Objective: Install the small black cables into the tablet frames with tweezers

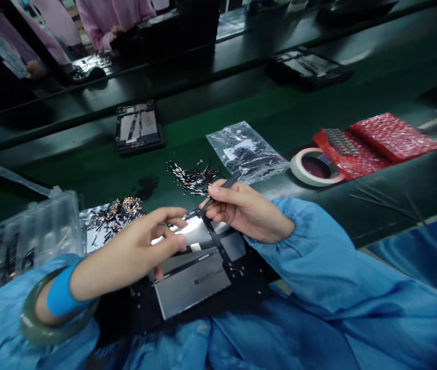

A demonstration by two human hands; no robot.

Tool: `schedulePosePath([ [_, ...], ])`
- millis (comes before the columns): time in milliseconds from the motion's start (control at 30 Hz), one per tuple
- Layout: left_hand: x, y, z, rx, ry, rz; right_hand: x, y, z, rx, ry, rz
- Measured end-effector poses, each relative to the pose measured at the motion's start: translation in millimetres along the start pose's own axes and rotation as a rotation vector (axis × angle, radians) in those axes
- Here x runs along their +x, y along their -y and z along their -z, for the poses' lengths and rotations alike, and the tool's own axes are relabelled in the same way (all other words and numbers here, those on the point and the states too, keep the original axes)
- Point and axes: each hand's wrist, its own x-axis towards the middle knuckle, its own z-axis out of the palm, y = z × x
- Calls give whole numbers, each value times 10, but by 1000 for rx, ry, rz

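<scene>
My right hand (247, 208) is closed around black tweezers (232, 180), whose tip points down and left at the upper edge of an opened tablet-like device (210, 282). Silvery panels and dark strips show on the device, which lies on a black mat (251, 272) in front of me. Over its left part hovers my left hand (145, 244), fingers apart and holding nothing; it hides some of the device. Just beyond my hands are two piles of small cables, one with black and white ends (193, 177) and one with gold ends (124, 210).
A clear compartment box (44, 226) stands at left. Behind lie a clear bag (247, 151), a white tape roll (314, 167) and red bubble wrap (391, 139). Similar devices rest farther back, at left (139, 126) and right (310, 67). Co-workers in pink (106, 18) are across the bench.
</scene>
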Motion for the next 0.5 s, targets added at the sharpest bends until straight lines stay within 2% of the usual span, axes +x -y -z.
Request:
schedulePosePath([
  [100, -202, 243, 213, 182, -235, -44, 86, -32, -65, -133, -45, 84],
  [167, -330, 455, 336, 278, -347, -40, 179, -99, -110, -247, -54, 139],
  [267, -458, 787, 409, 320, -503, -13, 334, -247, -157, -442, -48, 186],
  [367, -505, 1030, 367, 302, -574, 39, 439, -377, -163, -661, -80, 209],
  [500, -544, 1161, 306, 228, -601, 109, 454, -449, -124, -838, -115, 246],
])
